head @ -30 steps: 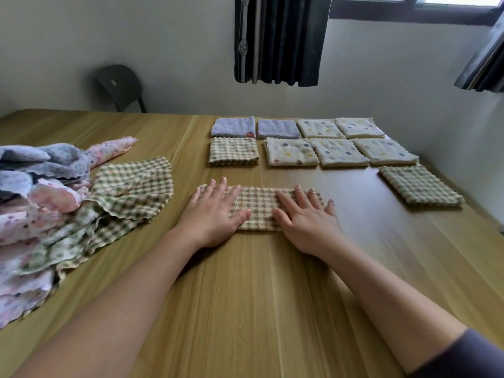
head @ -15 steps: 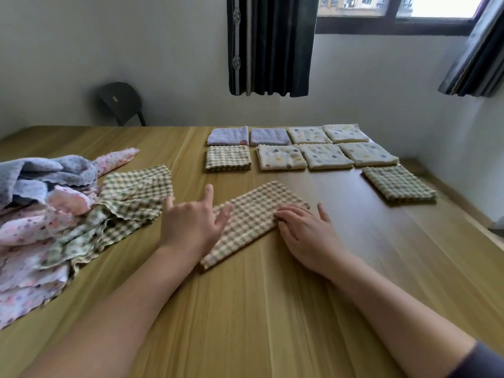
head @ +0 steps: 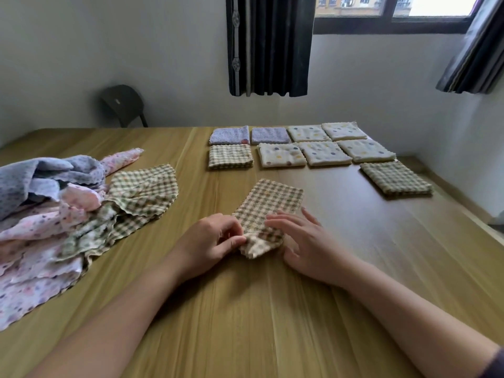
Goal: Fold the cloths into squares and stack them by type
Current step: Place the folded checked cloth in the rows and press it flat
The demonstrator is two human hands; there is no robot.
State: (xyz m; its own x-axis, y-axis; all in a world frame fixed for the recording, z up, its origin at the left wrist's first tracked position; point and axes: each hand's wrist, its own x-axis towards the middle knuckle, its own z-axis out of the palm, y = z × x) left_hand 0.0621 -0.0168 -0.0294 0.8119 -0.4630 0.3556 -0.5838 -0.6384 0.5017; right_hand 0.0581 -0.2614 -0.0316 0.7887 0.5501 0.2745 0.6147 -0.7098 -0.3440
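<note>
Pinching the checked cloth [head: 268,203] at its near end, the left hand [head: 210,244] curls; the right hand [head: 308,246] rests spread-fingered on it.

**A plain room around a wooden table**

A broad light-brown wood-grain table [head: 245,336] fills the foreground and reaches the pale grey wall [head: 109,36]. A dark plastic chair [head: 122,105] stands behind its far left edge, against that wall. A dark pleated curtain [head: 270,45] hangs beside a dark-framed window [head: 381,25]. A second dark curtain [head: 474,53] hangs at the right. A yellowish building [head: 349,4] shows through the glass.
</note>
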